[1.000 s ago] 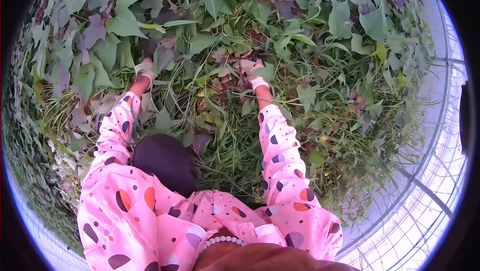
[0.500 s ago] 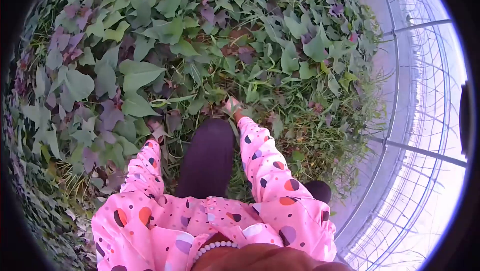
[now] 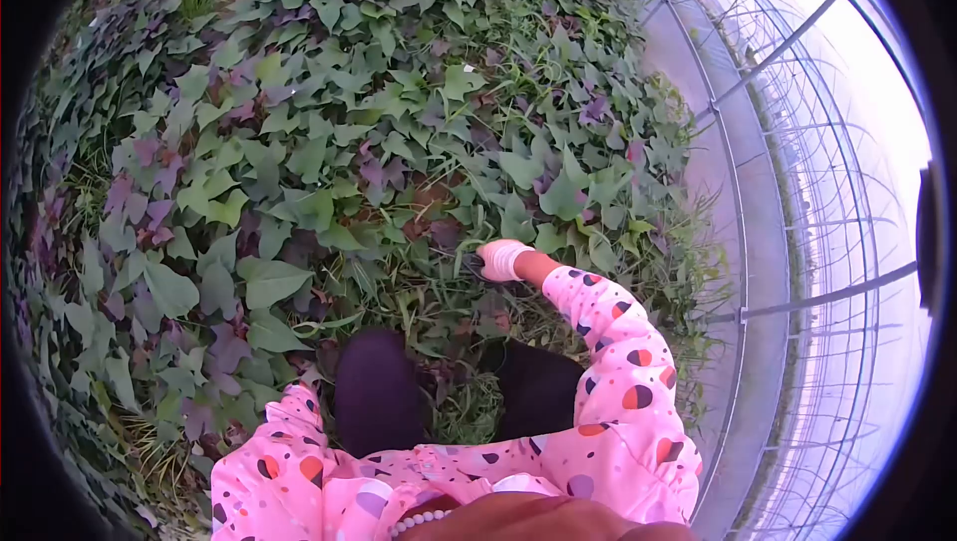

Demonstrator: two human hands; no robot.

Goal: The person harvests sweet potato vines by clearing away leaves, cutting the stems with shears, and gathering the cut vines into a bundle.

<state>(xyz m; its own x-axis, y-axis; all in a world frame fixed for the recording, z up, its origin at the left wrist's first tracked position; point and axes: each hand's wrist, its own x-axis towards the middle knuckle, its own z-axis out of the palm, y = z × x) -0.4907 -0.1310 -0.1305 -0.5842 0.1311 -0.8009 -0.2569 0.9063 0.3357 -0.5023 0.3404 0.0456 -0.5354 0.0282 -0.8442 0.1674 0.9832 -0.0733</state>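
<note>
My right hand [image 3: 498,260], in a pale pink glove with dark fingertips, is closed round some thin green grass [image 3: 471,242] among low leaves. Leaves partly cover its fingertips. My left hand [image 3: 310,373] is low beside my left knee, mostly hidden by foliage, and its fingers cannot be made out. Broad heart-shaped vine leaves [image 3: 269,283], green with some purple ones, surround both hands. They look like sweet potato plants.
My dark-trousered knees [image 3: 377,391] are bent in the grass between my arms. Dense vines spread ahead and left. On the right, a grey strip [image 3: 713,212] and a metal-pipe frame [image 3: 743,314] with netting run along the bed. A patch of bare soil [image 3: 431,204] shows among the leaves.
My right hand has come up out of the low grass and swung right, away from my knees. My left hand stays low by the leaves. The view has tilted up, and both knees now show.
</note>
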